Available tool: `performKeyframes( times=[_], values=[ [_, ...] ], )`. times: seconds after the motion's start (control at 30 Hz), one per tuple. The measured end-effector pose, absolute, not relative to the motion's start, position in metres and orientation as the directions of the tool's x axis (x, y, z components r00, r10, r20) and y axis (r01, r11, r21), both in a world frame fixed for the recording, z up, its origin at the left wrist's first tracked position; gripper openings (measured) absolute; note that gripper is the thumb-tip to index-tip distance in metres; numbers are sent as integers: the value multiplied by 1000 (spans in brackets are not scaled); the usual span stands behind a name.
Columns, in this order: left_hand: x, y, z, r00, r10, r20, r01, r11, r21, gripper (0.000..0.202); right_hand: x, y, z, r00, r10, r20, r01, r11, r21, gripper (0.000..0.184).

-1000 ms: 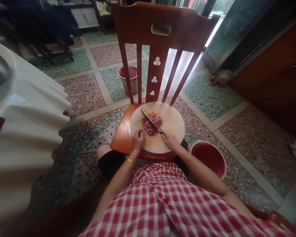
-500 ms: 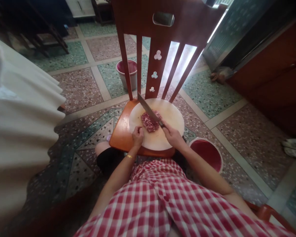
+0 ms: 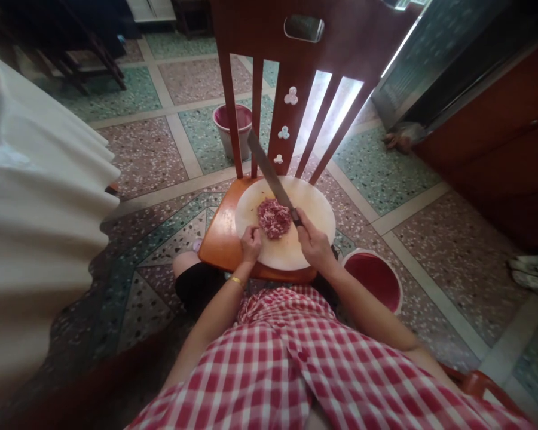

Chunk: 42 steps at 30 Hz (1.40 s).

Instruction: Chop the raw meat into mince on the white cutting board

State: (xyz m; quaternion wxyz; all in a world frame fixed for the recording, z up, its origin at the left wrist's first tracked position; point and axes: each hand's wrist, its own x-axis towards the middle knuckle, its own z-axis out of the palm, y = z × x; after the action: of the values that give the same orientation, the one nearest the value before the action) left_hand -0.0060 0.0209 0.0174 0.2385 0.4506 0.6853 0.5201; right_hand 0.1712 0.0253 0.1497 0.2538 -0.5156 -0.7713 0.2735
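A round white cutting board (image 3: 314, 243) lies on the seat of a wooden chair, bearing a mound of minced red meat (image 3: 274, 219). My right hand (image 3: 314, 242) grips the handle of a long kitchen knife (image 3: 269, 168) over the board's right half. The blade slants up and away to the left, raised above the meat, with its tip near the chair back's slats. My left hand (image 3: 251, 242) is curled into a fist at the board's left edge, just beside the meat. Nothing shows between its fingers.
The chair back (image 3: 278, 113) rises just beyond the board. A red-lined bucket (image 3: 373, 280) stands on the floor right of the seat, and another bucket (image 3: 228, 140) behind the chair. A white draped cloth (image 3: 49, 209) hangs at left; shoes (image 3: 533, 273) lie far right.
The knife has lifted off the meat, its tip rising and its blade turning steeper. My right hand has shifted slightly with it. My left fist stays by the meat.
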Motion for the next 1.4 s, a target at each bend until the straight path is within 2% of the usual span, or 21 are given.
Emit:
performKeyframes(
  times=[0.03,0.17,0.23,0.33,0.4,0.43,0.57,0.6,0.77,0.83,0.9,0.97,1.0,1.1,1.17,1.23,1.33,1.4],
  values=[
    [-6,21,17,-479,866,145,370,49,928,19,170,24,144,-334,939,87,675,303,-673,51],
    [-7,21,16,-471,870,149,362,37,932,19,174,25,123,-342,929,-145,786,198,-585,45],
    [-7,21,16,-465,873,146,363,37,931,19,178,25,130,-346,932,-110,766,213,-606,43],
    [-6,20,15,-466,871,156,373,34,927,19,179,24,149,-339,938,72,677,296,-673,47],
    [-6,21,14,-470,868,162,374,29,927,19,176,23,150,-324,937,133,657,324,-680,50],
    [-6,21,14,-470,867,162,372,28,928,19,175,23,145,-327,939,110,676,314,-667,50],
    [-7,21,14,-469,871,149,364,37,931,19,175,24,125,-329,930,-163,821,196,-537,44],
    [-7,21,15,-466,873,146,363,38,931,19,176,24,126,-330,928,-173,828,197,-525,43],
    [-6,20,17,-467,866,180,371,7,928,17,174,20,148,-376,922,97,714,355,-604,48],
    [-6,20,17,-471,862,185,369,3,929,17,172,20,141,-367,929,57,753,332,-569,48],
    [-6,20,17,-473,864,171,360,12,933,17,172,22,129,-348,934,-82,824,263,-501,46],
    [-6,20,17,-468,870,154,350,22,937,17,175,24,124,-330,931,-155,849,221,-481,44],
    [-6,20,17,-465,873,151,348,23,937,17,176,25,125,-334,932,-139,833,223,-506,43],
    [-6,20,17,-458,874,160,358,17,933,18,178,24,140,-352,935,30,726,294,-622,46],
    [-6,20,16,-461,872,167,368,16,930,18,178,22,144,-342,934,101,691,323,-647,49],
    [-6,20,15,-465,870,163,369,23,929,18,178,22,136,-336,941,45,734,292,-614,48],
    [-6,21,14,-463,873,154,367,30,930,18,182,24,122,-317,936,-151,828,195,-525,44],
    [-6,21,14,-453,879,151,363,27,931,18,183,24,124,-322,935,-149,817,195,-543,42]
  ],
)
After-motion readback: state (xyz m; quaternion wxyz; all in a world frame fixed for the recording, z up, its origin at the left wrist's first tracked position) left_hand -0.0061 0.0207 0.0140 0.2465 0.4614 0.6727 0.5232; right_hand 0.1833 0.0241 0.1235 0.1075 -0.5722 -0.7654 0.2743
